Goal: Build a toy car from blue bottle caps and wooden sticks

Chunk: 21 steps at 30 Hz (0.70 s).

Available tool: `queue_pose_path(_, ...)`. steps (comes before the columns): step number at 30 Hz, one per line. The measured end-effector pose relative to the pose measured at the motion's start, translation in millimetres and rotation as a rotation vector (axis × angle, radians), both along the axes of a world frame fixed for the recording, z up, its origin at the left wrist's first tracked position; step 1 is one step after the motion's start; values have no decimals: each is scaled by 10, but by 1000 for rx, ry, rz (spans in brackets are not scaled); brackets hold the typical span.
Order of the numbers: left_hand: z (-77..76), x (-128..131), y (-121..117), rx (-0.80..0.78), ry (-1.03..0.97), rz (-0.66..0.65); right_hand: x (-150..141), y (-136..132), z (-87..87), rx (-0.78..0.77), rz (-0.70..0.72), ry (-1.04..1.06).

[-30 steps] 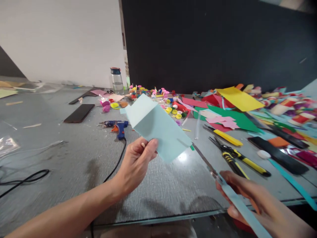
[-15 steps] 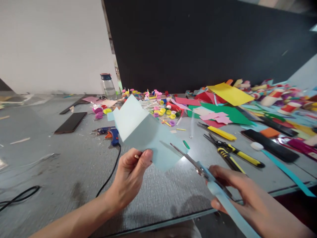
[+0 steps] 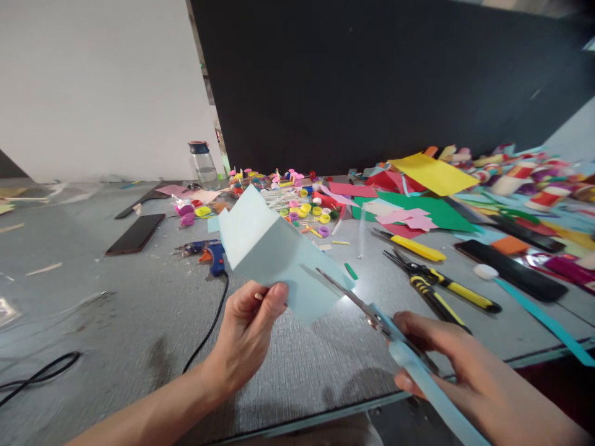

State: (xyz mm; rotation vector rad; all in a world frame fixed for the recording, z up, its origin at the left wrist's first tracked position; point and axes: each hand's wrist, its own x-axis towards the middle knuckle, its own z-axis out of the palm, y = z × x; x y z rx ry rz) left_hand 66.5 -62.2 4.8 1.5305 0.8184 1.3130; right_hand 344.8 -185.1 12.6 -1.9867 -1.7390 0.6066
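Observation:
A creased sheet of pale blue paper [image 3: 260,241] is pinched at its lower edge by my left hand [image 3: 251,331], thumb on top. The tip of a thin stick also pokes out between those fingers. Light blue scissors [image 3: 372,316] are in my right hand [image 3: 446,365], pointing up and left. One blade lies over the right part of the sheet; the other seems to be behind the paper. A light blue strip [image 3: 441,396] runs along the scissor handle past my right hand, and I cannot tell whether it is part of the scissors or paper.
A blue glue gun [image 3: 214,255] with a black cord lies left of the paper. Yellow-black pliers [image 3: 437,288] and a yellow utility knife [image 3: 413,246] lie at right. Behind are coloured papers [image 3: 432,173], small caps and a bottle [image 3: 203,166]. A dark phone [image 3: 136,234] lies at left.
The view has shifted very slightly. Both hands, the paper and the scissors keep nearly the same positions relative to each other.

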Motion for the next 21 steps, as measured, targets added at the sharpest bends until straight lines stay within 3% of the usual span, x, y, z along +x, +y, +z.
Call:
queue_pose_path(12,18,-5,-10,-21,4,-6,-11,-33,-49,29,-18,10)
queue_pose_path(21,21,1,-32,-22,-2,-15,-35,5,6,69,4,18)
